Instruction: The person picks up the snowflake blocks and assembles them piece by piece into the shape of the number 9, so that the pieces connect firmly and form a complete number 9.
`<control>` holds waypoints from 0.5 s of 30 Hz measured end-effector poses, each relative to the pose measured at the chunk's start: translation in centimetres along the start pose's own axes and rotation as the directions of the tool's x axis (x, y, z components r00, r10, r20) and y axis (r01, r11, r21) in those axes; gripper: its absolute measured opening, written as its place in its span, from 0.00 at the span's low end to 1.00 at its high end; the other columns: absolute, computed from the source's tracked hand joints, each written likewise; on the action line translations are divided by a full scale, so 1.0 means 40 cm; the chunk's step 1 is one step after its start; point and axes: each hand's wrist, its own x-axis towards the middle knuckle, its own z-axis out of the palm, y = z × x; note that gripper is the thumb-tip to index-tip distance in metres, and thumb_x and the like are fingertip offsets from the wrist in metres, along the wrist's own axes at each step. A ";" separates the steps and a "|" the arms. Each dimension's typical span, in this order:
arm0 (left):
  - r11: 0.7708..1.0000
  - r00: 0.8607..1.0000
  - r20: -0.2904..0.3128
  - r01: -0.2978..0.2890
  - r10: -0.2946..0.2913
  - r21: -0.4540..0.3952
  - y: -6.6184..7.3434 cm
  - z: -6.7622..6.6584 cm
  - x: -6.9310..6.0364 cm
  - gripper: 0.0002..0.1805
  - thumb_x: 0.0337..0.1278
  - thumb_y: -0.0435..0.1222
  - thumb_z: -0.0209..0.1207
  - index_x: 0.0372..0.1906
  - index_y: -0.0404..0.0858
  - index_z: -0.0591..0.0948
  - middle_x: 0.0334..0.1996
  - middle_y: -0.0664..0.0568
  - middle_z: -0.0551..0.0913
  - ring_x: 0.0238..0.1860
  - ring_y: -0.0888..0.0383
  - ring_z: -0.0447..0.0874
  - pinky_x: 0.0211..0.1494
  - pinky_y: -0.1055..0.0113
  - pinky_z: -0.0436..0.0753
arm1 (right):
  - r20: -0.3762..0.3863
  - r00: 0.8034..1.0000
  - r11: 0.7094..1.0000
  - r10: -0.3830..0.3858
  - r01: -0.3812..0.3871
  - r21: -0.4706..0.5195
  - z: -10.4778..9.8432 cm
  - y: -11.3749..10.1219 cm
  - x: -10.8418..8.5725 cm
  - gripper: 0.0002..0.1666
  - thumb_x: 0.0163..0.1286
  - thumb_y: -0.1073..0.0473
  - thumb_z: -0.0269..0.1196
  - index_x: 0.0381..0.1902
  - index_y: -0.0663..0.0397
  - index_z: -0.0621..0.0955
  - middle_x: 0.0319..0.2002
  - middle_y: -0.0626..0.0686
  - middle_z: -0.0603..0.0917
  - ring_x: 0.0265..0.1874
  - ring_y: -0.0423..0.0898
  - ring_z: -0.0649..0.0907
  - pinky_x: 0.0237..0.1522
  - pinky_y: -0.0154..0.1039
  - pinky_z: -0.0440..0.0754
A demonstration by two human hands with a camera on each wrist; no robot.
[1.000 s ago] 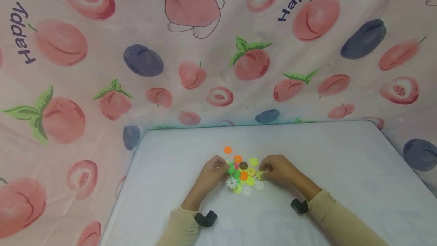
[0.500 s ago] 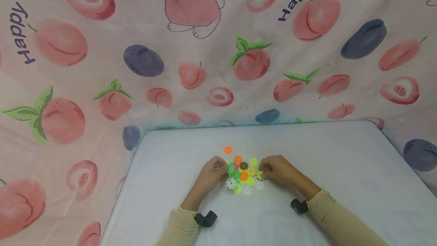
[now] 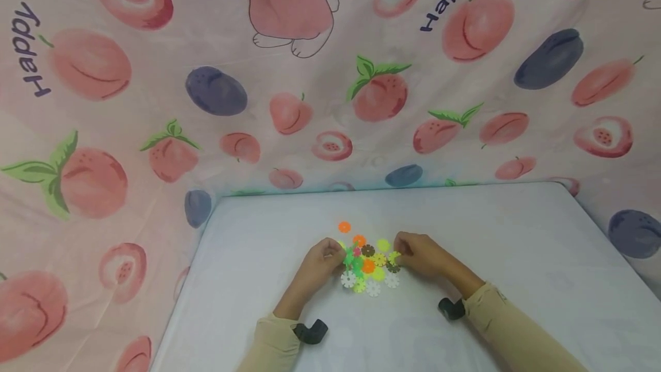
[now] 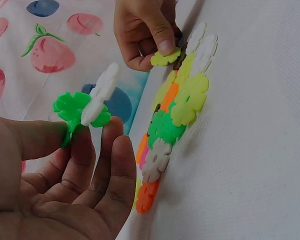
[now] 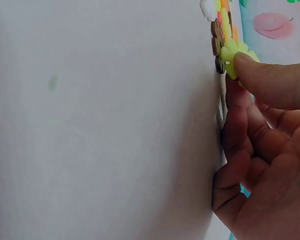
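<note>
My left hand (image 3: 321,260) pinches joined flower-shaped plastic discs between thumb and fingers. In the left wrist view these are green flower discs (image 4: 70,106) with a white flower disc (image 4: 101,92) slotted crosswise into them, held above the table. My right hand (image 3: 424,252) pinches a yellow flower disc (image 5: 229,57) between thumb and index finger, at the right side of the pile. Brown discs (image 5: 217,42) lie right beside that yellow one. Between both hands spreads a loose pile of flower discs, among them an orange disc (image 3: 368,267) and a white disc (image 3: 373,288).
A single orange disc (image 3: 344,227) lies behind the pile. The white-covered table (image 3: 516,245) extends around both hands. Behind it hangs a fruit-printed cloth (image 3: 330,96). Dark bands (image 3: 311,332) show near both wrists.
My right hand has drawn the yellow disc slightly up and off the brown disc, which now shows more. In my left hand, the white disc has shifted a little left and down.
</note>
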 end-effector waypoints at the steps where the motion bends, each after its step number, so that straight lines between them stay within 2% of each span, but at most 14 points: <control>1: 1.000 1.000 0.001 0.001 -0.001 0.003 -0.001 0.000 0.000 0.13 0.70 0.47 0.59 0.47 0.42 0.79 0.40 0.50 0.84 0.39 0.54 0.84 0.45 0.61 0.82 | -0.007 1.000 1.000 -0.003 0.003 0.020 -0.001 0.002 -0.001 0.09 0.65 0.60 0.70 0.36 0.47 0.78 0.29 0.46 0.78 0.32 0.43 0.75 0.34 0.38 0.75; 7: 1.000 1.000 0.009 -0.003 0.002 0.026 -0.004 0.003 -0.002 0.14 0.69 0.49 0.58 0.47 0.44 0.80 0.39 0.52 0.85 0.39 0.55 0.84 0.44 0.62 0.83 | -0.022 0.999 0.983 0.025 -0.020 0.184 -0.008 -0.011 -0.002 0.05 0.69 0.57 0.66 0.41 0.48 0.81 0.32 0.48 0.81 0.34 0.45 0.78 0.36 0.39 0.78; 12: 0.999 1.000 0.007 -0.003 0.003 0.051 0.000 0.006 -0.001 0.14 0.70 0.50 0.58 0.47 0.45 0.82 0.39 0.53 0.85 0.40 0.56 0.83 0.44 0.62 0.82 | -0.005 0.996 0.935 0.087 -0.080 0.345 -0.012 -0.049 0.001 0.08 0.71 0.56 0.65 0.44 0.52 0.81 0.34 0.52 0.83 0.35 0.49 0.80 0.39 0.42 0.80; 15: 0.997 1.000 0.005 0.015 -0.015 0.073 0.004 0.008 -0.002 0.13 0.70 0.50 0.58 0.46 0.46 0.83 0.39 0.54 0.86 0.40 0.56 0.82 0.43 0.62 0.81 | 0.008 0.996 0.904 0.093 -0.088 0.417 -0.012 -0.066 0.003 0.10 0.70 0.57 0.65 0.46 0.54 0.81 0.32 0.55 0.82 0.34 0.52 0.79 0.38 0.43 0.80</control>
